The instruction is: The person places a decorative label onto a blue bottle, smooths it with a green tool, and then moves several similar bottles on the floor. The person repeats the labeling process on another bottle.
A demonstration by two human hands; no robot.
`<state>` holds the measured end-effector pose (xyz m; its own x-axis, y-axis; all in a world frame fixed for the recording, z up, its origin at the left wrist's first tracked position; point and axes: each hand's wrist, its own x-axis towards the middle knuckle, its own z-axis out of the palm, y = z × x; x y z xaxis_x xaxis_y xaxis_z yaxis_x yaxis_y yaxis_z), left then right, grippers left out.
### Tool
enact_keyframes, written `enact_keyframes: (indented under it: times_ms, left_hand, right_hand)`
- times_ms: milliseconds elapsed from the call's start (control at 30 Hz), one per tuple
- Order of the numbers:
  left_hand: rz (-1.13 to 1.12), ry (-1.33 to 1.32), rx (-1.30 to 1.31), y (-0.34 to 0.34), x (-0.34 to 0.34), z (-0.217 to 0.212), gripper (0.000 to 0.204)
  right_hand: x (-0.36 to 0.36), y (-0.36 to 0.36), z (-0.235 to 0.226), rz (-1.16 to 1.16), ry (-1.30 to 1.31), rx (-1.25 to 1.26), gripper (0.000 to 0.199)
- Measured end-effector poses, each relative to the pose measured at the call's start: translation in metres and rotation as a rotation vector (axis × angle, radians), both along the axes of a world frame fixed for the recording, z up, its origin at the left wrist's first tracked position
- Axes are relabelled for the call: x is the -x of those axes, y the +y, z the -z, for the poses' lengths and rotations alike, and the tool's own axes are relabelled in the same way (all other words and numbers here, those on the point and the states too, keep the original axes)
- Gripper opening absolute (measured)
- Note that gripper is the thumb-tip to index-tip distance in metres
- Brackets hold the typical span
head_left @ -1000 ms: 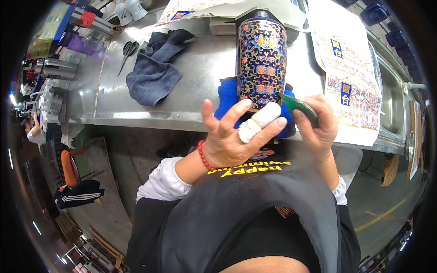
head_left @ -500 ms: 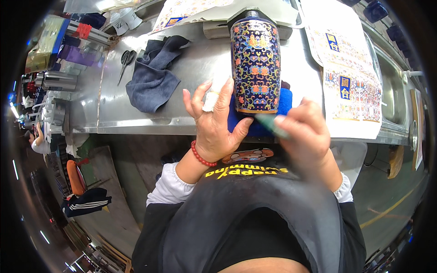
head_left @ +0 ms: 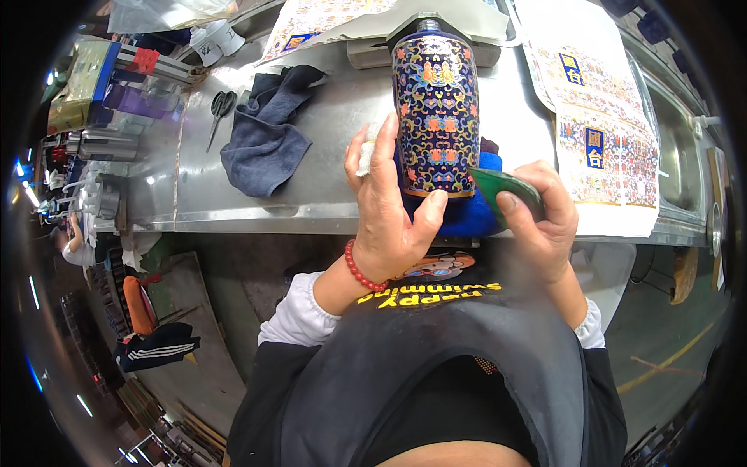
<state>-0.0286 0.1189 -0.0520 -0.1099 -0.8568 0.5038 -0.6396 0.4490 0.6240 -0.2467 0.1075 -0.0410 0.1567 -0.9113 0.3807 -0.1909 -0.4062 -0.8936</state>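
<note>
2-handed, right of the scissors [head_left: 221, 106] and a grey-blue cloth [head_left: 264, 148], set the left hand [head_left: 391, 210] spread wide, empty, thumb over the near end of the patterned bottle [head_left: 436, 117], lying neck away, base over a blue cloth [head_left: 467, 220]. Pinched a green scraper [head_left: 498, 187] in the right hand [head_left: 546, 222], tip at the bottle's lower right edge, left of the printed sheets [head_left: 618, 148]. Judged this smoothing of the bottle's surface, next calling for light, even pressure.

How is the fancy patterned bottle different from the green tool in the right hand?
The bottle is big; the green tool is much smaller. The bottle has colourful patterns on dark blue; the green tool looks plain. The bottle's lower end rests on blue cloth; the green tool is pinched in the right hand.
</note>
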Motion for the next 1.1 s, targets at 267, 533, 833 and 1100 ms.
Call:
enact_keyframes:
  times_ms: [267, 533, 833, 1100]
  left_hand:
    - [0.105, 0.32, -0.21, 0.007, -0.018, 0.008, 0.085]
    - [-0.017, -0.307, -0.002, -0.006, -0.023, 0.005, 0.102]
    - [-0.074, -0.489, 0.153, -0.01, -0.026, -0.021, 0.1]
    - [-0.119, -0.532, 0.152, -0.016, -0.024, -0.028, 0.095]
  right_hand:
    - [-0.008, -0.008, -0.016, -0.406, 0.187, 0.414, 0.041]
    - [-0.012, -0.025, -0.025, -0.433, 0.268, 0.623, 0.03]
    - [-0.004, -0.031, -0.021, -0.396, 0.127, 0.296, 0.033]
    - [0.004, -0.028, -0.017, -0.509, 0.132, 0.349, 0.035]
